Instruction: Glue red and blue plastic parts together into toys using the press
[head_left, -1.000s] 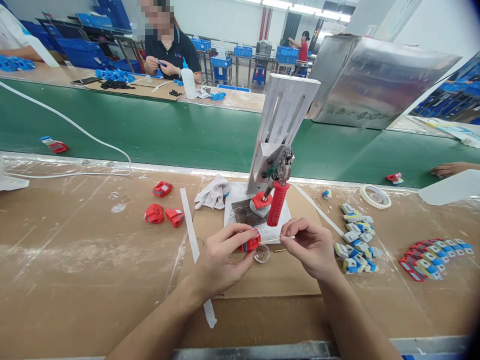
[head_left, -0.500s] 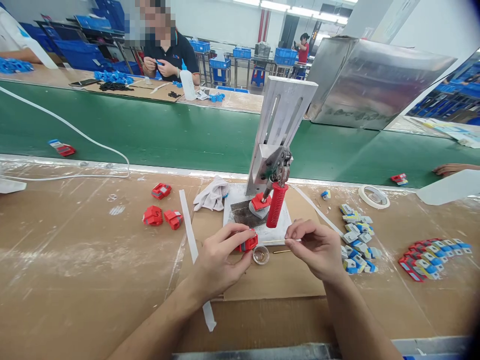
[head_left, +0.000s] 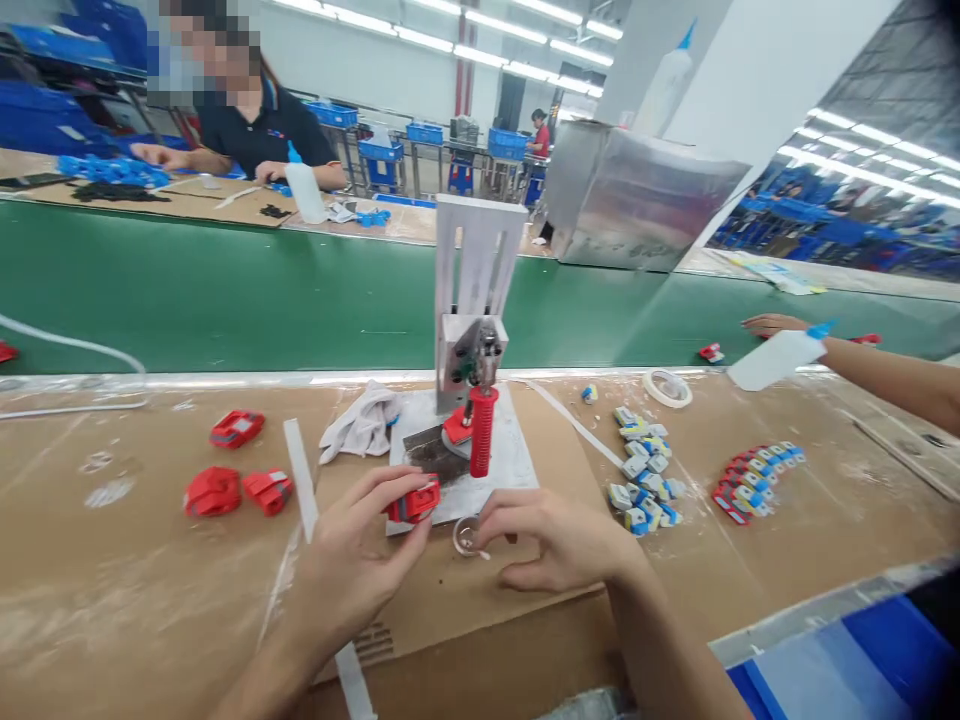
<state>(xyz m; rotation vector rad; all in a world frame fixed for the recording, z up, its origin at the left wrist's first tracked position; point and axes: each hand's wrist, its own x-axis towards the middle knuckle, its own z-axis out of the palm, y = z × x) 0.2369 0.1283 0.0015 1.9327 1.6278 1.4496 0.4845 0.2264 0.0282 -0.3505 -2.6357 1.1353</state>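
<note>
My left hand (head_left: pixel 367 550) is closed around a small red plastic part with grey trim (head_left: pixel 414 500), holding it above the board at the foot of a toggle clamp (head_left: pixel 480 400). My right hand (head_left: pixel 551 540) reaches over a small round clear cup (head_left: pixel 465 537), thumb and fingers apart. A small white tip (head_left: pixel 484 555) shows under its fingertips beside the cup; whether they touch it is unclear. Another red part (head_left: pixel 456 428) sits under the clamp, behind its red handle (head_left: pixel 483 435).
Several red parts (head_left: pixel 214 492) lie left, beside a white strip (head_left: pixel 300 475) and a glove (head_left: pixel 361 422). Grey-blue parts (head_left: pixel 645 470), an assembled row (head_left: pixel 754 480) and a tape roll (head_left: pixel 667 388) lie right. Another person's arm (head_left: pixel 892 375) reaches in behind a white bottle (head_left: pixel 776 358).
My right hand has moved left to the cup, and its pinch on a thin stick has opened. My left hand still holds the red part. The view has turned right.
</note>
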